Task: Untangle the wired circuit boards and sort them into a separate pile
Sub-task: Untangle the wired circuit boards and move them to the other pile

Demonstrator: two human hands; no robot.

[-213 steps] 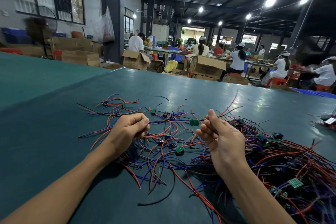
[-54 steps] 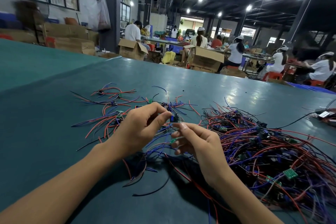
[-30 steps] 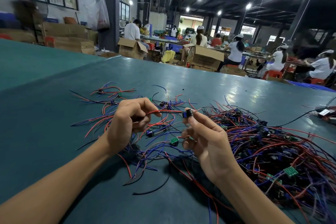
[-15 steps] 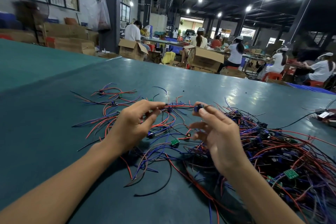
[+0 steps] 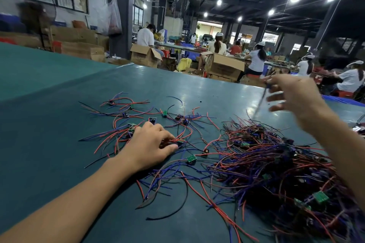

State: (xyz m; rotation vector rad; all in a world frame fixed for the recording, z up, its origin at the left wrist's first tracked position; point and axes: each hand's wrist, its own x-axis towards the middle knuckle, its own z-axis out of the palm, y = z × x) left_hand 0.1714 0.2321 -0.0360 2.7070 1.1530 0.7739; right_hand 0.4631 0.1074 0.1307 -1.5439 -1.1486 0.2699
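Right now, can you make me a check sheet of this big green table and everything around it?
Surface: teal table, bare on its left part.
Job's things: tangled heap on the right; sorted boards spread loosely on the left.
Clutter: a loose black wire near the front.
Grippers: left hand low on the table, pinching a wired board; right hand raised and blurred, pinching a hanging wire.
Cables: red, blue and black leads run between both piles.
Surroundings: workers at far tables, cardboard boxes, ceiling lights on.
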